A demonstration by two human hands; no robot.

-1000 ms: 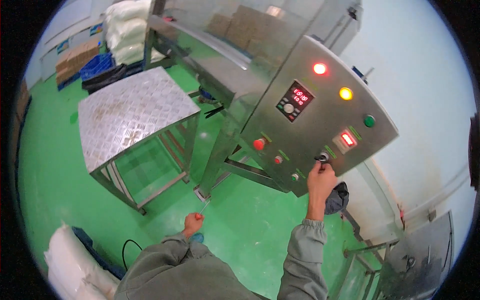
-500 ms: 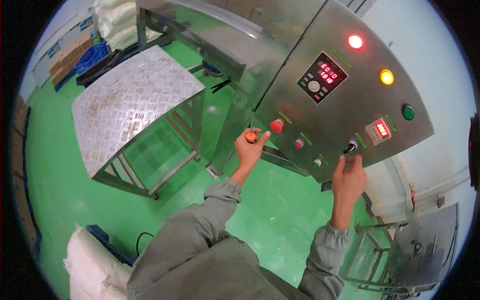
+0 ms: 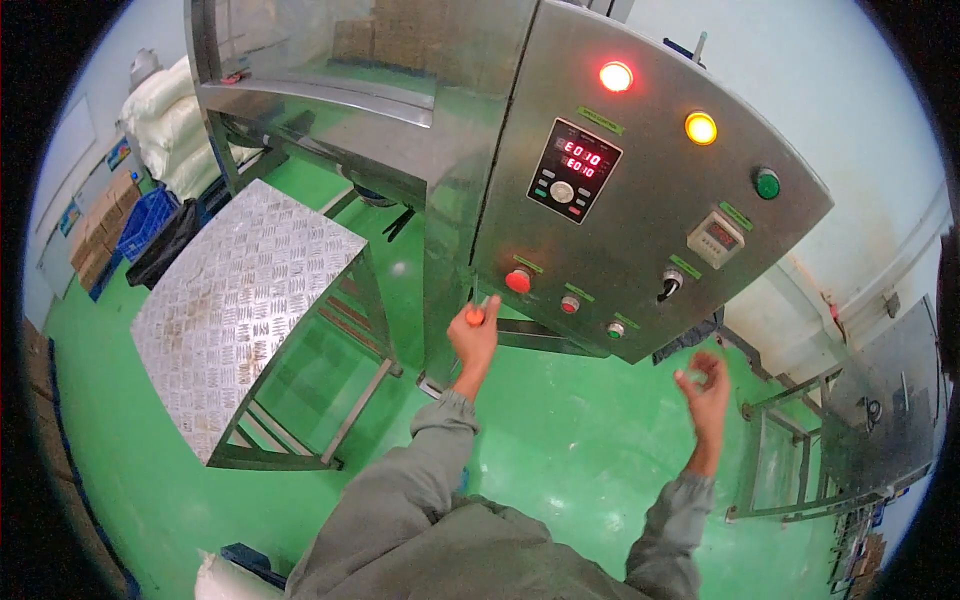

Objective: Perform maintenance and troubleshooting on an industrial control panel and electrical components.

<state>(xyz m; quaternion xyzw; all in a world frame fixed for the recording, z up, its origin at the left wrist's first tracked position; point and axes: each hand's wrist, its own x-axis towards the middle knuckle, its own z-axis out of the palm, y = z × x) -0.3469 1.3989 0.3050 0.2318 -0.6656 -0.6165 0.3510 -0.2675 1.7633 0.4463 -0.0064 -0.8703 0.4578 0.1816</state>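
My left hand is closed around an orange-handled tool, whose round orange end shows between the fingers; most of it is hidden. That hand is just below the lower left corner of a steel control panel, beside the red mushroom button. Off the panel's lower right edge, my right hand hangs in the air with loosely bent fingers apart and nothing seen in them. The closest control to it is a black selector switch. Between the hands sit a small red button and a small green button.
Red and yellow lamps glow on the panel near a lit display. A tread-plate platform stands at left on the green floor. White sacks are stacked behind it; a metal frame table is at right.
My right hand has come off the selector switch area and moved down, its fingers parting. The small counter's red digits look dimmer. My view has shifted; the left hand still grips the orange-handled tool.
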